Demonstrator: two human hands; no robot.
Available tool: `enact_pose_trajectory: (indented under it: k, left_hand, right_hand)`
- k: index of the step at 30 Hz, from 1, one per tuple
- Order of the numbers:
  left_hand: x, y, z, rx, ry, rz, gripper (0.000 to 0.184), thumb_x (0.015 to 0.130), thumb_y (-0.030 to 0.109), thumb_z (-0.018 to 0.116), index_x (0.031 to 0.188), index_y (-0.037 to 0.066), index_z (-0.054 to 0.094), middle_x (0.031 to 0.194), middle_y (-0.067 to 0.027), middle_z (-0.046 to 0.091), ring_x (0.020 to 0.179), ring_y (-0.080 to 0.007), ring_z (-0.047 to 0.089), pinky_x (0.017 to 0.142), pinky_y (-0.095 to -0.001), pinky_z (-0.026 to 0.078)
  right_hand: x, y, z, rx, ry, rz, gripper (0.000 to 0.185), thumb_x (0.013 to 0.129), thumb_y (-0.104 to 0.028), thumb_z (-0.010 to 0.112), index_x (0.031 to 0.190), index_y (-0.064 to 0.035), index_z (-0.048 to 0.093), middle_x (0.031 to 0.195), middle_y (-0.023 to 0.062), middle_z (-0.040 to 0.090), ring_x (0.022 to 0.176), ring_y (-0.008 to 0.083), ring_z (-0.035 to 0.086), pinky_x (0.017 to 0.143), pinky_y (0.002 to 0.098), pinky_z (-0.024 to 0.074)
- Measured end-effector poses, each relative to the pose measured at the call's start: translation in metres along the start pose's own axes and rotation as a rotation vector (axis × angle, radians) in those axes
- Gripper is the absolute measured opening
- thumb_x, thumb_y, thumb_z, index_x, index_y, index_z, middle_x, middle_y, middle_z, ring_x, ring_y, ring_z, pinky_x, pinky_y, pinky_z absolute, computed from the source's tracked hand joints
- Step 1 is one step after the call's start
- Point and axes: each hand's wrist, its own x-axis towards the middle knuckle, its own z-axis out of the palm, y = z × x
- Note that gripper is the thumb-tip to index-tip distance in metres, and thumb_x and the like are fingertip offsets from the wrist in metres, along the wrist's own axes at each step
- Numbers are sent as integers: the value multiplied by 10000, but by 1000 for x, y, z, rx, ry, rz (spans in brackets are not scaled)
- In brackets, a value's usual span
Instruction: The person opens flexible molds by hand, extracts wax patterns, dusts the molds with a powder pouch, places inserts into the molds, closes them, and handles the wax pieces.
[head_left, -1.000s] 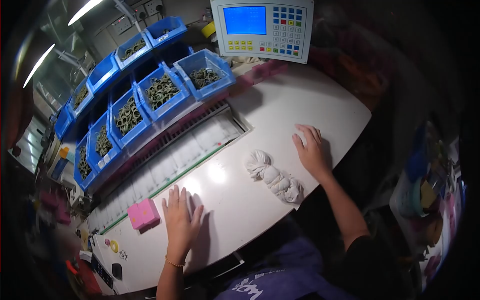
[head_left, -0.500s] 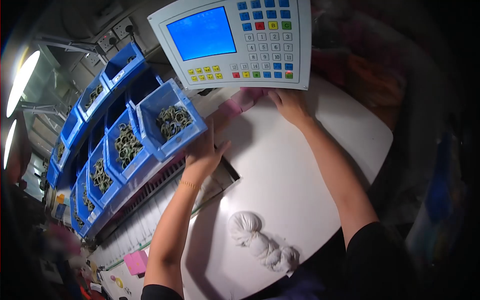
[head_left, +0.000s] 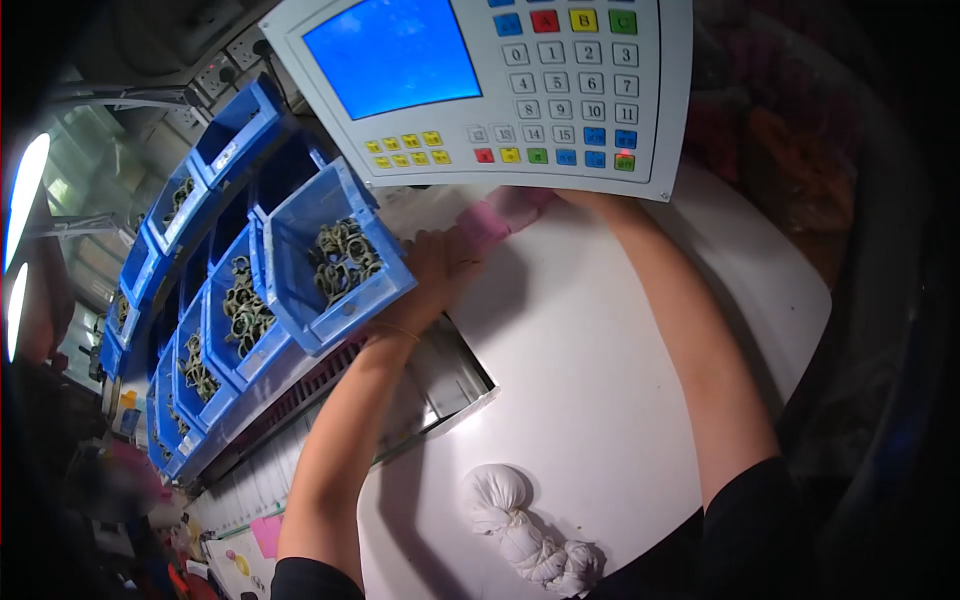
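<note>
My left hand [head_left: 438,268] is beside the front corner of the nearest blue bin [head_left: 390,285], its fingers bent together and blurred. A small dark piece seems to show at the fingertips, too indistinct to name. Just beyond the fingers are pink blocks [head_left: 490,222] on the white tabletop [head_left: 580,350]. My right hand [head_left: 590,198] reaches under the lower edge of the control panel [head_left: 640,178]; its fingers are hidden there. Inside the nearest bin lie many greenish ring-shaped pieces [head_left: 345,260].
More blue bins [head_left: 235,300] with similar pieces stand in tiers on the left. A knotted white cloth bundle [head_left: 520,535] lies near the table's front edge. Left of the tabletop is a recessed slot [head_left: 455,375]. A lit lamp [head_left: 28,195] is at far left.
My left hand has come out from behind the bin toward the pink blocks, its fingers now bent. My right hand has slid further under the panel. The view has shifted closer to the panel.
</note>
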Motion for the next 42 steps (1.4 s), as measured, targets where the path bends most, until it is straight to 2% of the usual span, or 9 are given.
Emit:
enact_pose_trajectory:
  k: [4, 13, 18, 22, 26, 29, 35, 37, 42]
  left_hand:
    - [-25, 52, -27, -2, 29, -30, 664, 848, 610, 654, 982, -37, 590, 915, -191, 596, 829, -375, 612, 743, -454, 504]
    - [-136, 147, -64, -148, 70, 38, 831, 859, 675, 560, 1206, -80, 544, 1006, -128, 521, 914, -276, 498, 757, -386, 401]
    - [-167, 150, -82, -252, -82, 13, 934, 889, 651, 550, 1504, -17, 330, 1518, -203, 383, 1251, -361, 466, 1009, -465, 373]
    - [-243, 125, -151, -497, 68, 63, 837, 927, 503, 612, 1544, 35, 293, 1576, -224, 290, 1370, -421, 347, 1164, -500, 242]
    - [-390, 109, -212, -697, 126, -198, 304, 812, 95, 745, 1111, 60, 700, 1141, -155, 633, 1035, -344, 561, 904, -439, 459]
    - [-494, 123, -199, -741, 137, -334, 126, 775, 38, 775, 896, 55, 746, 956, -118, 667, 795, -270, 636, 701, -373, 522]
    - [-542, 150, -190, -491, 233, -351, 380, 751, 34, 790, 1125, 62, 724, 1122, -121, 636, 996, -292, 629, 847, -386, 510]
    - [-545, 152, -185, -506, 244, -329, 417, 756, 41, 789, 1164, 61, 707, 1161, -125, 621, 1004, -297, 626, 852, -393, 509]
    - [-559, 160, -173, -482, 256, -416, 363, 790, 107, 792, 1140, 66, 706, 1201, -83, 558, 988, -273, 576, 824, -387, 495]
  right_hand:
    - [-14, 5, -4, -2, 15, 27, 303, 907, -242, 655, 1169, -90, 668, 1155, 138, 666, 1084, 344, 598, 943, 436, 466]
    - [-115, -57, -116, -508, -219, 114, 208, 924, -314, 625, 1015, -175, 751, 1171, 33, 677, 1182, 270, 544, 1025, 483, 343]
    - [-133, -86, -133, -664, -130, -17, 346, 977, -292, 592, 1257, -98, 654, 1306, 83, 627, 1274, 276, 507, 1066, 472, 319]
    - [-167, -132, -134, -280, 55, 122, 316, 976, -230, 599, 1231, -49, 649, 1305, 119, 621, 1266, 325, 516, 1092, 464, 330]
    - [-212, -248, -160, -199, -151, 76, 248, 891, -134, 675, 1125, -52, 683, 1231, 118, 651, 1207, 328, 553, 1050, 445, 377]
    - [-226, -346, -166, -105, -376, -34, 220, 836, -108, 708, 1052, -68, 706, 1158, 106, 677, 1164, 319, 569, 1022, 436, 398]
    - [-253, -416, -69, 298, -713, -65, 552, 824, -198, 733, 1330, -42, 576, 1344, 145, 571, 1252, 341, 500, 1087, 477, 349]
    - [-256, -423, -29, 386, -793, 12, 905, 779, -317, 777, 1518, -41, 335, 1460, 195, 439, 1336, 367, 409, 1131, 493, 303]
    - [-254, -447, 46, 463, -828, -81, 1107, 711, -397, 820, 1561, -36, 211, 1458, 242, 403, 1357, 408, 366, 1144, 481, 281]
